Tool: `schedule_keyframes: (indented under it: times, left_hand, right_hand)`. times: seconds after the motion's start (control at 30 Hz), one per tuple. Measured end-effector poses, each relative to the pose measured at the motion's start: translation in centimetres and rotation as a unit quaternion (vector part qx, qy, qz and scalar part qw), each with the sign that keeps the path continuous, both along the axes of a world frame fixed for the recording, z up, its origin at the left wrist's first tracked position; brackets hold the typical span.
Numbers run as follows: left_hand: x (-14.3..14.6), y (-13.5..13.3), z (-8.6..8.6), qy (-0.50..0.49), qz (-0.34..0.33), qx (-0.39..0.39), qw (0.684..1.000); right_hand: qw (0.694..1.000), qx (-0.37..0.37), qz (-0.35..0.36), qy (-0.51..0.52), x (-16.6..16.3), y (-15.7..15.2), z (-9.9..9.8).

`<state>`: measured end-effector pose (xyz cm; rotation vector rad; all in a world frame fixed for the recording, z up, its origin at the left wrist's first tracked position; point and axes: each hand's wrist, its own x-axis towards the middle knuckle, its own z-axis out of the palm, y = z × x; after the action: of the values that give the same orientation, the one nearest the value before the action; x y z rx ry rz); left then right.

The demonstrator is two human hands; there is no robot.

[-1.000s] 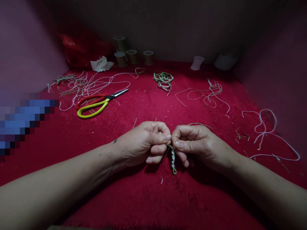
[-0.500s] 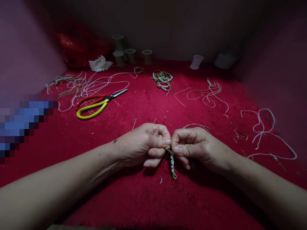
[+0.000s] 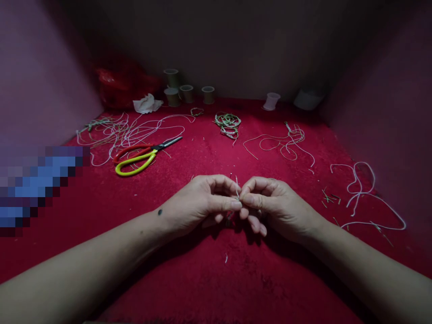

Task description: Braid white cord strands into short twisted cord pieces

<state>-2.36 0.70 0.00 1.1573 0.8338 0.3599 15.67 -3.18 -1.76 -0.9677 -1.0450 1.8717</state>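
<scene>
Thumb and fingers of my left hand (image 3: 216, 198) are pinched together near the middle of the red cloth. Opposite it, my right hand (image 3: 266, 200) is pinched too, and the fingertips of both hands meet. Between them a short white cord end (image 3: 237, 186) sticks up, belonging to the cord work they grip. The braided green-and-white part of that piece is mostly hidden behind the fingers. Beyond my left hand lie scissors (image 3: 151, 153) with one red and one yellow handle, blades pointing away to the right.
Loose cords (image 3: 135, 130) tangle at the back left. A coiled green-and-white braid (image 3: 227, 123) lies at the back middle. Spools (image 3: 208, 95) stand along the wall near a red plastic bag (image 3: 124, 87). White cord (image 3: 359, 189) and small clippings (image 3: 329, 196) lie at right.
The braid that hung below my fingers is now mostly hidden, and a white cord end points up between them. The whole scene sits slightly lower in view.
</scene>
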Motion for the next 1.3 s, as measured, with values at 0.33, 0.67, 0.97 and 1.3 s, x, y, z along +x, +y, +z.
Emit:
schedule_keyframes:
  times: [0.33,0.67,0.97,1.3]
  left_hand:
    - [0.0,0.0,-0.4,0.002,0.003,0.016,1.0]
    - [0.2,-0.4,0.4,0.028,0.082,0.115,0.99]
    - [0.2,-0.8,-0.4,-0.011,0.091,0.334,0.938]
    - [-0.3,-1.1,-0.6,-0.004,0.034,0.543,0.839]
  right_hand:
    - [0.962,0.14,-0.127,-0.199,0.4,0.2,0.8]
    - [0.808,0.411,-0.21,-0.366,-0.2,-1.2,1.2]
    - [0.853,0.375,-0.18,-0.314,-1.2,-1.9,0.1]
    - [0.681,0.554,-0.116,-0.465,-0.2,-1.8,1.0]
